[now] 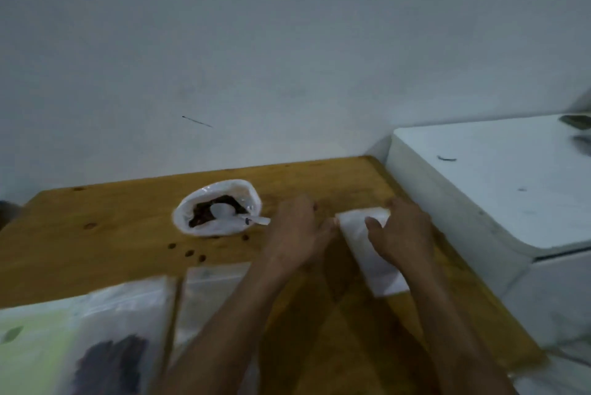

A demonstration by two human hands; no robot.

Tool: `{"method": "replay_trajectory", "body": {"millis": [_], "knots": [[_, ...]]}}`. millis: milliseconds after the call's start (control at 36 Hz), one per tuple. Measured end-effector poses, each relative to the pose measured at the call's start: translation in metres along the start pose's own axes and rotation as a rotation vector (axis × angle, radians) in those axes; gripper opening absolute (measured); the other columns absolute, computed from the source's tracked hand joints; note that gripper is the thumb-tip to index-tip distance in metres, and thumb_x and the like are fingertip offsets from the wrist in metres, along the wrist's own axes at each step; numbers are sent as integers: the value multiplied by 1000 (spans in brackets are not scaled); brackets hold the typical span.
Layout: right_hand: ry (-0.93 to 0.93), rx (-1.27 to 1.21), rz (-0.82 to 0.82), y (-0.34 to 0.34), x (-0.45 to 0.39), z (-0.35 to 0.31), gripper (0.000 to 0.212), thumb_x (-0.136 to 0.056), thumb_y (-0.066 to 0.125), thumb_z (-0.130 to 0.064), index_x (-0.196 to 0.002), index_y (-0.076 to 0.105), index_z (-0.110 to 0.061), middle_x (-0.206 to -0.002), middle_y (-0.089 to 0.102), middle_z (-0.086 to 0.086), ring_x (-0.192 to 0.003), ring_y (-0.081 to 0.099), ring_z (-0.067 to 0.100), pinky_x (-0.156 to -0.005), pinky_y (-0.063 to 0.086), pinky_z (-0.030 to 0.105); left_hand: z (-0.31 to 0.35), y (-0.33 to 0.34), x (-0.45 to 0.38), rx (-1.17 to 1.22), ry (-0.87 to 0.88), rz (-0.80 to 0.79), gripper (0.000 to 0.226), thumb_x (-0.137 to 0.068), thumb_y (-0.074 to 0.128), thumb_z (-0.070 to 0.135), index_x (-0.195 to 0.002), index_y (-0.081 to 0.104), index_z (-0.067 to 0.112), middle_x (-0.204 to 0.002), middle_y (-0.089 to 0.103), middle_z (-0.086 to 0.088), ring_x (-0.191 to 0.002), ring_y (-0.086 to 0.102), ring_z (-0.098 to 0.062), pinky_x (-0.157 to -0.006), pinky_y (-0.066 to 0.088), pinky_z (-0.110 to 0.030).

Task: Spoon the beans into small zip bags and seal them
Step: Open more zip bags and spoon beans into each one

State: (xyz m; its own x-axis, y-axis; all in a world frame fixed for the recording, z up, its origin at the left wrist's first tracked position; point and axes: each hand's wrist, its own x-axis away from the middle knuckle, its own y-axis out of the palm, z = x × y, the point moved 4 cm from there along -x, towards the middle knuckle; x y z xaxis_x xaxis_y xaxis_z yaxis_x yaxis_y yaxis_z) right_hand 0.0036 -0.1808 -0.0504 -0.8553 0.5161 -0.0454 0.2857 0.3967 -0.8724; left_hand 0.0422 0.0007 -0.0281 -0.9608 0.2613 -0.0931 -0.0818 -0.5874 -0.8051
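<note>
zip bag (367,244) flat on tabletop (96,234), near right edge | left hand (297,231) pinches its far-left corner, right hand (403,234) fingers curled, pressing top | film prob light, limp, slick; grip by stiffer zip strip w/ both hands | beans (208,212) in open sack, well apart

single view only, head cam, wide-angle. looks fwd and down over wooden table (96,234), tilted a bit so table's far edge slopes up to the right. upper half of frame is bare wall (287,42) behind table. close range: both forearms enter from bottom edge, left hand (295,231) and right hand (403,234) mid-frame over table. white cabinet (499,190) right of table. near edge of table blurred, things there soft. no 2nd view, no overlap.
</note>
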Motion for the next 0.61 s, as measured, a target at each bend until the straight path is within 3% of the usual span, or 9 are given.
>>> {"method": "replay_trajectory", "body": {"millis": [56, 139, 222, 417, 611], "knots": [[60, 35, -45, 1, -4, 20, 75, -90, 61, -55, -149, 38, -15, -151, 44, 12, -138, 39, 36, -107, 37, 46, 10, 26, -12, -45, -16, -75, 40, -88, 64, 46, -64, 53, 16, -69, 59, -10, -76, 63, -31, -64, 52, -39], [60, 1, -55, 7, -4, 35, 79, -83, 63, -63, -144, 42, -18, -146, 49, 11, -134, 43, 34, -107, 41, 46, 12, 59, -26, -127, -31, -125, 42, -83, 63, 56, -96, 70, 16, -96, 69, -4, -90, 66, -24, -78, 58, -41], [49, -45, -24, 6, -1, 36, 68, -85, 69, -53, -139, 47, -19, -138, 54, 8, -128, 47, 31, -101, 44, 41, 10, 79, -33, -193, -36, -100, 55, -77, 62, 63, -107, 69, 17, -106, 67, -5, -100, 63, -26, -83, 57, -46], [78, -177, 35, 6, -4, 38, 64, -83, 78, -37, -139, 49, -23, -136, 53, 5, -126, 46, 26, -99, 44, 38, 9, 91, -41, -119, -100, -116, 56, -74, 63, 63, -110, 66, 20, -101, 66, -2, -92, 65, -23, -79, 58, -45], [163, -502, 170, -14, -5, 39, 47, -86, 76, -17, -130, 60, -22, -117, 66, 0, -94, 57, 10, -71, 44, 21, 16, 81, -32, 76, -150, -84, 50, -83, 71, 50, -123, 58, 23, -118, 62, 3, -104, 60, -17, -88, 56, -42]]}}
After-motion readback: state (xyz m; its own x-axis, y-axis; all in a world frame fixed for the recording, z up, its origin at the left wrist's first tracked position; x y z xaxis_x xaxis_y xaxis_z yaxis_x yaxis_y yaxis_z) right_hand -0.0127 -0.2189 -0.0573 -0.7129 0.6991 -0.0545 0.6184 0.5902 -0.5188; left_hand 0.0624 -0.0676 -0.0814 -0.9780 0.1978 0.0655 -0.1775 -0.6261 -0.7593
